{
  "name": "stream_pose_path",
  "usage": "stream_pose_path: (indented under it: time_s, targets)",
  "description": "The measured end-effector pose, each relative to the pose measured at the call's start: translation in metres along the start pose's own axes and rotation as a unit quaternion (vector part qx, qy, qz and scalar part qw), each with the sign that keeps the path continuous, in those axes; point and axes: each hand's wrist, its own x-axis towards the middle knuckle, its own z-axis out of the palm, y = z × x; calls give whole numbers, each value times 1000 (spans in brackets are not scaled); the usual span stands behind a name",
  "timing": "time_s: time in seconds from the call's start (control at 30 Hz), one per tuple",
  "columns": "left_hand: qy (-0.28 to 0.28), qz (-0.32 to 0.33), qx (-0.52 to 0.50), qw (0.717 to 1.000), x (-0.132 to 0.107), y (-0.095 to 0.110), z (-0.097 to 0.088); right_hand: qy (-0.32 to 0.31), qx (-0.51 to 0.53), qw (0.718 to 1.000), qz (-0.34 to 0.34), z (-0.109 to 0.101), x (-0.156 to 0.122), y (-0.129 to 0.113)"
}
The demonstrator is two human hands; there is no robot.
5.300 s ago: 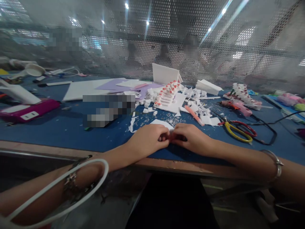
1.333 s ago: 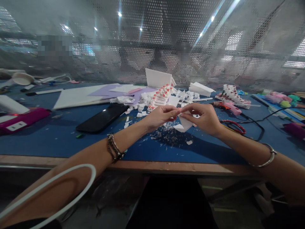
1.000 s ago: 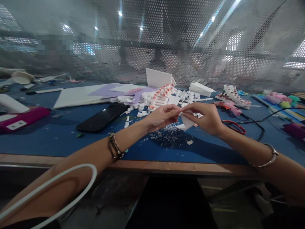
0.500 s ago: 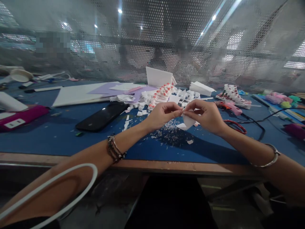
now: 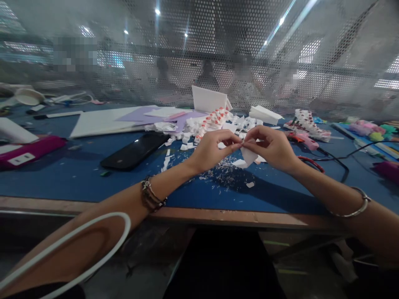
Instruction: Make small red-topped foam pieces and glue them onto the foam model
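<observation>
Lately shifted inward from the front edge of the blue-topped wooden counter point(image 5: 199, 197), the right hand point(image 5: 274, 148) pinches a thin white paper-like piece point(image 5: 249, 157) above it, the left hand point(image 5: 211, 149) pinched shut at its upper end, suggesting fine fingertip work.

Room is left along the near edge of the blue tabletop point(image 5: 193, 197). The way forward is blocked by white scraps point(image 5: 193, 125) and an upright board point(image 5: 208, 99), leftward by a black phone point(image 5: 135, 151)
</observation>
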Motion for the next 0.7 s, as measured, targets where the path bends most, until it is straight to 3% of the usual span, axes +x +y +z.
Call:
stream_pose_path:
  time_s: [0.3, 0.7]
  targets:
    - [-55, -117, -170, 977, 3, -8, -1, -11, 17, 1000, 11, -6, 2, 0]
    - [-47, -143, -252, 956, 0, -10, 2, -34, 188, 977, 97, 3, 0, -13]
